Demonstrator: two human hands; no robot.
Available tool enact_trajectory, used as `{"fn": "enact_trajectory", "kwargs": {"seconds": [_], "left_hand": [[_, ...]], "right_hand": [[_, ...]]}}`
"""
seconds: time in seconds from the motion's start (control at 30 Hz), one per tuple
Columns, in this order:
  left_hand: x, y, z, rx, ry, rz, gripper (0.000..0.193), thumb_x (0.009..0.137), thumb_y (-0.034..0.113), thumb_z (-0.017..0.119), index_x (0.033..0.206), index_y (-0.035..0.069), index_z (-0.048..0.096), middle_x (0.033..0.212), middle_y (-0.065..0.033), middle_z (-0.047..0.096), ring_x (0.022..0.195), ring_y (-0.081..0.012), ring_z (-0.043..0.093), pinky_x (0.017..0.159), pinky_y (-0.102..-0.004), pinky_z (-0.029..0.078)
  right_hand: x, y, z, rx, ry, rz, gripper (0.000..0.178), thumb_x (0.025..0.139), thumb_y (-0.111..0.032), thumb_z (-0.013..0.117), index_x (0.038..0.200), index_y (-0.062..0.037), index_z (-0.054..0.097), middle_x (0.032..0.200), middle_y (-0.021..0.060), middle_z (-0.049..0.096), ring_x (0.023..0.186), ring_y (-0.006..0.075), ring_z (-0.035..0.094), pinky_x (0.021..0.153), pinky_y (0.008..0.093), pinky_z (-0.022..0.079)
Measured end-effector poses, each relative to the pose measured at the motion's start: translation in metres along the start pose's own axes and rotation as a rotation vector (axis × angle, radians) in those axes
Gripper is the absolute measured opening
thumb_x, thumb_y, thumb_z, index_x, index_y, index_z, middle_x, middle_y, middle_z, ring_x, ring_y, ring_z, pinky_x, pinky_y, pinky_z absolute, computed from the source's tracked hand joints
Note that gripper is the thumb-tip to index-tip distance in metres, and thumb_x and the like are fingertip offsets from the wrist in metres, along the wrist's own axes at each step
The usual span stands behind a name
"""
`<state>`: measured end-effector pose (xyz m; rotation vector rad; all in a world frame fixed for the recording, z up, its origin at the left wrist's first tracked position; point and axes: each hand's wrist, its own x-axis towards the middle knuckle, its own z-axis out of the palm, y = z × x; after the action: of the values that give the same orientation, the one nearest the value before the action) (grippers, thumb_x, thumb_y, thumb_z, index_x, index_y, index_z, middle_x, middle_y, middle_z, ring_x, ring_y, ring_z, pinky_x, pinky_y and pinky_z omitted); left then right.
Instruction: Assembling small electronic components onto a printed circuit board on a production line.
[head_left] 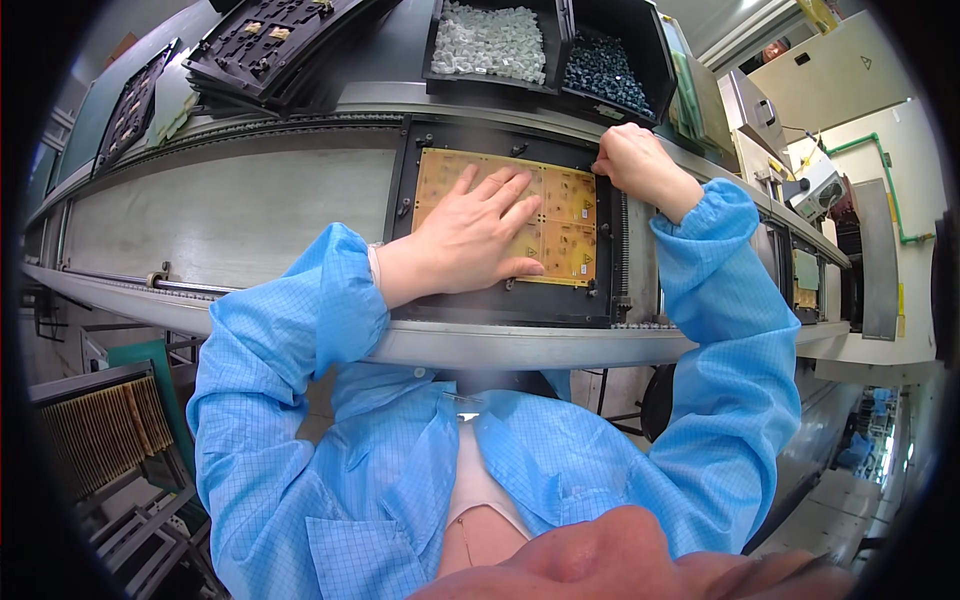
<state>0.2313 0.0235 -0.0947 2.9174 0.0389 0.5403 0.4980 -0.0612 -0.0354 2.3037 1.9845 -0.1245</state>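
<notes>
A yellow-brown circuit board panel [568,222] lies flat in a black carrier frame [460,306] on the conveyor. My left hand [470,228] rests palm down on the panel, its fingers spread over the left and middle part. At the panel's far right corner my right hand [640,160] is closed, thumb and fingers pinched together by the frame's edge. Whatever lies between those fingertips, a frame clip or some small part, is hidden. Dark clips [520,150] sit around the panel's rim.
Beyond the conveyor rail [540,345] stand one black bin [432,80] of clear-white parts and another [660,100] of dark blue parts. Stacked black carriers [250,50] lie at the far left. A rack of boards [105,430] stands at near left. Someone's head [775,48] shows far right.
</notes>
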Motion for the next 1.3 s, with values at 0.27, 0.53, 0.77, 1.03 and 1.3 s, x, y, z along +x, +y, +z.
{"fn": "enact_trajectory", "kwargs": {"seconds": [0.27,0.53,0.77,1.03,1.3], "left_hand": [[0.006,-0.002,-0.008,-0.009,-0.174,0.016,0.074,0.094,0.058,0.058,0.136,-0.003,0.053,0.143,-0.0263,0.049,0.138,-0.0403,0.044,0.117,-0.0578,0.030],[0.044,0.006,-0.034,0.118,-0.538,0.018,0.069,0.093,0.053,0.061,0.134,-0.002,0.054,0.142,-0.0203,0.052,0.135,-0.0352,0.048,0.117,-0.0601,0.028],[0.031,-0.010,0.001,0.026,-0.080,0.223,0.069,0.099,0.056,0.050,0.133,-0.004,0.058,0.138,-0.0202,0.059,0.129,-0.0311,0.054,0.118,-0.0532,0.031],[0.045,0.002,-0.018,0.156,-0.305,0.261,0.063,0.098,0.053,0.053,0.129,-0.002,0.061,0.136,-0.0188,0.060,0.127,-0.0291,0.054,0.117,-0.0512,0.031],[0.044,-0.001,0.009,0.046,-0.063,0.333,0.059,0.099,0.049,0.054,0.123,-0.004,0.063,0.137,-0.0196,0.059,0.126,-0.0291,0.055,0.117,-0.0498,0.032]], "right_hand": [[0.030,0.001,-0.016,-0.025,-0.282,0.003,0.021,0.079,-0.017,0.082,0.080,0.0023,0.074,0.084,0.0205,0.072,0.085,0.0364,0.070,0.078,0.0411,0.057],[0.039,-0.005,-0.032,-0.066,-0.454,-0.054,0.022,0.078,-0.019,0.083,0.085,0.0006,0.076,0.084,0.0180,0.073,0.082,0.0321,0.071,0.075,0.0389,0.057],[0.032,-0.020,-0.034,0.008,-0.412,-0.024,0.022,0.077,-0.020,0.083,0.085,-0.0002,0.076,0.085,0.0181,0.073,0.084,0.0324,0.071,0.076,0.0384,0.057],[0.040,-0.009,-0.037,0.183,-0.561,0.126,0.024,0.077,-0.020,0.082,0.081,0.0028,0.076,0.076,0.0118,0.075,0.073,0.0218,0.073,0.071,0.0348,0.058],[0.001,-0.011,-0.016,0.129,-0.166,-0.106,0.020,0.079,-0.017,0.077,0.081,0.0025,0.076,0.076,0.0194,0.073,0.075,0.0345,0.072,0.073,0.0394,0.058]]}}
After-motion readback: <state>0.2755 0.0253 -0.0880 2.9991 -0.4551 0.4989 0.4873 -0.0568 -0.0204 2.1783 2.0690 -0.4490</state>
